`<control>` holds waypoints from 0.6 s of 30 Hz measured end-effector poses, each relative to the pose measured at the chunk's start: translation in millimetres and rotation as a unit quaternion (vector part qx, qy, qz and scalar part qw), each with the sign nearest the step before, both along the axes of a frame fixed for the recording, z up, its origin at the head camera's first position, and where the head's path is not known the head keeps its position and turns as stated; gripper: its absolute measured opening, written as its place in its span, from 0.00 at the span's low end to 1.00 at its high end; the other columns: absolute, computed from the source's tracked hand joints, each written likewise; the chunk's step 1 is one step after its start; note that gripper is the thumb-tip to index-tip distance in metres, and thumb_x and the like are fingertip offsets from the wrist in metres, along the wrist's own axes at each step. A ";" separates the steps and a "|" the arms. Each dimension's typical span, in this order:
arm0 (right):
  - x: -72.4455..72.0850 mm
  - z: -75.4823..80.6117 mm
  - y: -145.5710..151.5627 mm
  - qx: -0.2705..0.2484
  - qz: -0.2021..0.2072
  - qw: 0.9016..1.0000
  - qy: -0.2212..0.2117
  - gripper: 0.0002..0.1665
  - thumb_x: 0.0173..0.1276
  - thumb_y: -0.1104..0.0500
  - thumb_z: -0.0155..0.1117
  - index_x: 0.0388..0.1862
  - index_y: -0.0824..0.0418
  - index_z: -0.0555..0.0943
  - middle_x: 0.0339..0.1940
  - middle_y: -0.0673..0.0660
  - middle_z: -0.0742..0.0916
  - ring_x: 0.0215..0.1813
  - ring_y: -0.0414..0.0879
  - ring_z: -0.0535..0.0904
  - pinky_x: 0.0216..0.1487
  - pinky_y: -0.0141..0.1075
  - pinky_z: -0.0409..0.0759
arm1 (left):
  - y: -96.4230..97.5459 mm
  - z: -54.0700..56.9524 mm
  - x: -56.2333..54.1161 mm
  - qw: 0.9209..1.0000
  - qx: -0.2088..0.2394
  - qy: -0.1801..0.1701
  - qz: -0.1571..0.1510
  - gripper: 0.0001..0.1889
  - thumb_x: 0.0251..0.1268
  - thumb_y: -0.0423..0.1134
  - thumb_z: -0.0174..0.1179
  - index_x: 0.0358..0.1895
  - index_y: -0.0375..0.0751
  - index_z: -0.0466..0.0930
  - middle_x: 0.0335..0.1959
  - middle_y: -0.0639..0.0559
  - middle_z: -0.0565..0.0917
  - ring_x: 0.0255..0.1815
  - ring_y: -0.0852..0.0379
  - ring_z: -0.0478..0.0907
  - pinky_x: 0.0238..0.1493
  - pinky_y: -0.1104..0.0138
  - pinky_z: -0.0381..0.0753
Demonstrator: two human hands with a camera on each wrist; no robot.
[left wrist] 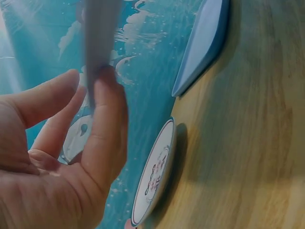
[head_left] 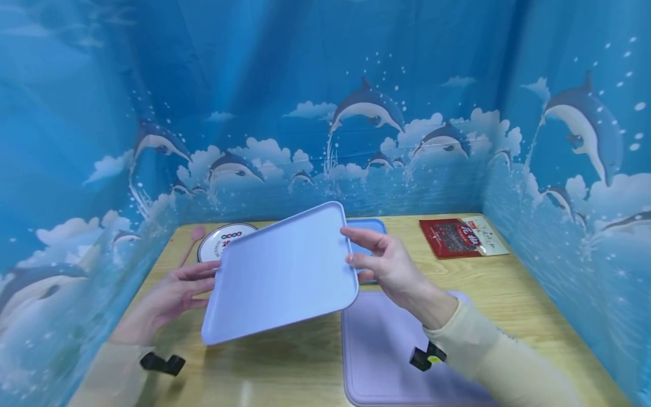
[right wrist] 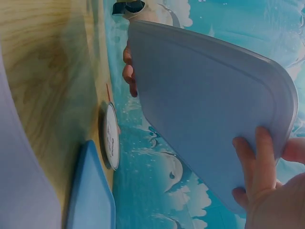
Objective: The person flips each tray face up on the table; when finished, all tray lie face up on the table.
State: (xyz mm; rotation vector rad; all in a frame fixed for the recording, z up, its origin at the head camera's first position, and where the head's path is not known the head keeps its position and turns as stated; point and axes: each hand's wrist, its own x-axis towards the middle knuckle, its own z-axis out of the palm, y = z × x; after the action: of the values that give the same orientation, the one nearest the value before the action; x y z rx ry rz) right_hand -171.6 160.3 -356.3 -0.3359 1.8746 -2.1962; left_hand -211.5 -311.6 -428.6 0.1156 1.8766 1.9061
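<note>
A light-blue rectangular tray [head_left: 285, 271] is held up over the table, tilted with its right side higher than its left. At its left edge, my left hand [head_left: 175, 294] pinches the rim between thumb and fingers; the left wrist view shows the tray nearly edge-on. The right hand [head_left: 389, 265] grips the opposite edge, its fingers [right wrist: 259, 167] spread across the underside. Behind the held tray lies a second, bluer tray [head_left: 373, 226], partly covered by it in the head view. A lilac tray [head_left: 391, 350] lies under my right forearm.
A white plate [head_left: 211, 243] with printed characters sits at the back left, beside a pink spoon [head_left: 197, 233]. A red and white food packet [head_left: 458, 237] lies at the back right. Blue dolphin-printed curtains [head_left: 305, 113] enclose the wooden table [head_left: 244, 367].
</note>
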 end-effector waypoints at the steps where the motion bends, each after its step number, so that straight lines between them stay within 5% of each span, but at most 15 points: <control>1: 0.5 -1.9 -0.6 -0.005 -0.002 1.000 -0.001 0.38 0.80 0.71 0.68 0.85 0.69 0.71 0.90 0.69 0.71 0.53 0.40 0.95 0.50 0.42 0.98 | 0.7 -0.7 -0.4 1.000 -0.004 -0.003 0.002 0.21 0.89 0.33 0.58 0.61 0.69 0.92 0.56 0.72 0.92 0.54 0.64 0.92 0.56 0.60 0.96; 8: 7.1 -20.6 -7.2 -0.010 -0.013 1.000 -0.022 0.38 0.79 0.73 0.67 0.86 0.69 0.71 0.88 0.72 0.73 0.51 0.40 0.94 0.49 0.41 0.98 | -5.3 -4.0 -0.3 1.000 -0.023 0.006 0.003 0.23 0.88 0.31 0.57 0.58 0.72 0.92 0.53 0.72 0.91 0.51 0.64 0.91 0.53 0.62 0.96; 14: 12.5 -49.8 -19.6 0.043 -0.022 0.998 -0.049 0.41 0.74 0.72 0.71 0.85 0.67 0.73 0.83 0.74 0.78 0.50 0.41 0.94 0.48 0.41 0.98 | -24.4 -7.0 7.7 0.997 -0.069 -0.001 0.018 0.22 0.87 0.33 0.60 0.56 0.73 0.92 0.51 0.72 0.92 0.50 0.64 0.91 0.52 0.62 0.96; 18: 16.0 -68.9 -27.8 0.074 0.009 0.995 -0.066 0.44 0.70 0.73 0.72 0.84 0.69 0.72 0.74 0.76 0.83 0.49 0.44 0.94 0.50 0.44 0.98 | -41.8 -10.4 12.9 0.995 -0.098 0.003 -0.012 0.21 0.86 0.32 0.61 0.59 0.70 0.92 0.52 0.74 0.91 0.52 0.63 0.91 0.53 0.58 0.97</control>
State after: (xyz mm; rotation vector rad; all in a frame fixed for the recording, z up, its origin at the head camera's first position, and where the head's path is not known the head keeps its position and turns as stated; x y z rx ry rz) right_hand -155.5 132.5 -425.1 -0.1741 1.9396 -1.9997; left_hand -198.6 -353.3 -439.0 0.0809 2.0455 1.6972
